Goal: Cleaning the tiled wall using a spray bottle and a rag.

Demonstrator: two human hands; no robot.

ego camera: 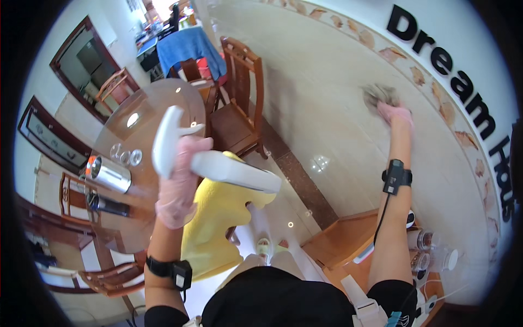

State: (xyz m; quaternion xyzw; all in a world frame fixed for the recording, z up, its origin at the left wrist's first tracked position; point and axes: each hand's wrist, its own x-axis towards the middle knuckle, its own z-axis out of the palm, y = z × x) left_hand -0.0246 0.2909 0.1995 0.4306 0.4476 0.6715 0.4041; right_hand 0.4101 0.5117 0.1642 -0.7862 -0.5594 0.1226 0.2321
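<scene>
My left hand [182, 175], in a pink translucent glove, is raised over the edge of the dining table, closed around the neck of a white spray bottle [237, 171] whose trigger head [165, 143] points up. At the far right my right hand [395, 115], gloved the same way, presses a crumpled grey-brown cloth [380, 97] against the glossy tiled wall [327, 102], below a shell-patterned border. The cloth looks slightly blurred. A yellow cloth [214, 220] hangs beneath the spray bottle, over something mostly hidden.
A round glass-topped table [151, 102] bears glasses [136, 157], a steel pitcher [110, 175] and a dark flask [108, 205]. A wooden chair [241, 118] stands between table and wall. At lower right, a wooden cabinet [343, 237] holds several jars [423, 240]. Large black letters [441, 57] line the upper wall.
</scene>
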